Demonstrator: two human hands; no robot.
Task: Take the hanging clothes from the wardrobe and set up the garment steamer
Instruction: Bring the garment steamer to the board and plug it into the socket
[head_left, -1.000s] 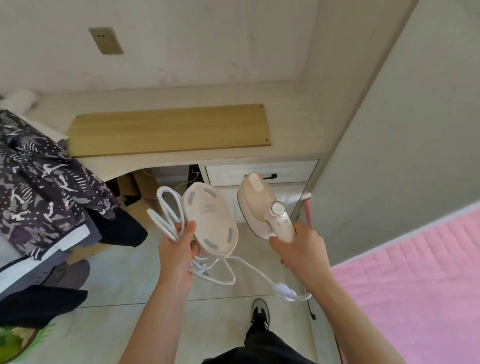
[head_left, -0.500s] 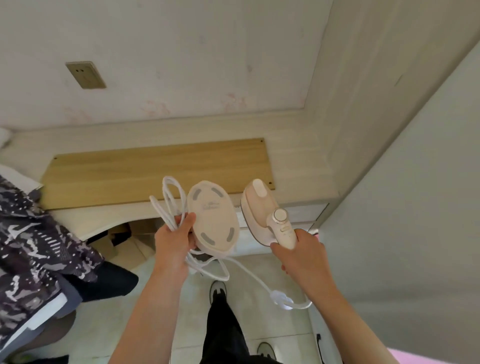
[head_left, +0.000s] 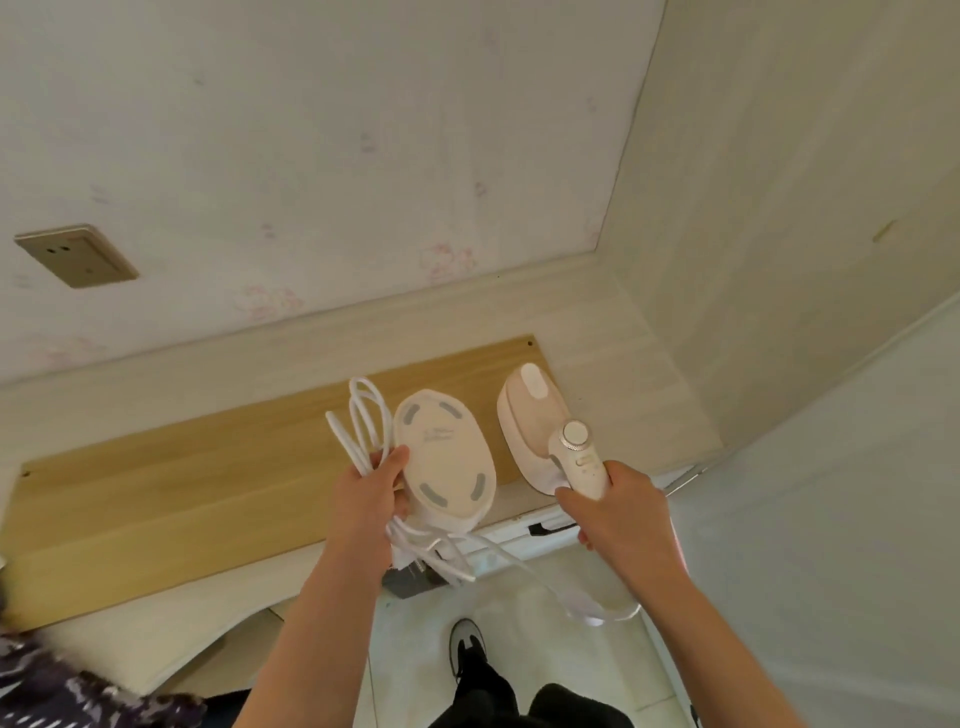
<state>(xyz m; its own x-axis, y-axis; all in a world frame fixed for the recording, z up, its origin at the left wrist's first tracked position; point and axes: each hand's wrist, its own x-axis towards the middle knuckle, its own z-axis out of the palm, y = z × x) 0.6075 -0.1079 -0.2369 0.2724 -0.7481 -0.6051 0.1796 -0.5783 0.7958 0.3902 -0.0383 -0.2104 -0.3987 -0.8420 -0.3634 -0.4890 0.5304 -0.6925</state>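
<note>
Over the surface (head_left: 613, 332), right hand (head_left: 618, 512) grips the steamer (head_left: 540, 431), left hand (head_left: 363, 499) clenches its base (head_left: 444, 460) and coiled cord (head_left: 363, 426). Setup step; next probably set both down, plug into wall socket (head_left: 75, 254).

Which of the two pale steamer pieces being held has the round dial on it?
The handheld steamer in the right hand; the oval base in the left hand has none.

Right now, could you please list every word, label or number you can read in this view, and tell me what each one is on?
None is readable.
Oval base, in the left hand: faint embossed script, too blurred to read.
Steamer, in the right hand: small marks under the dial, too small to read.
Wall socket: no text visible.
</note>
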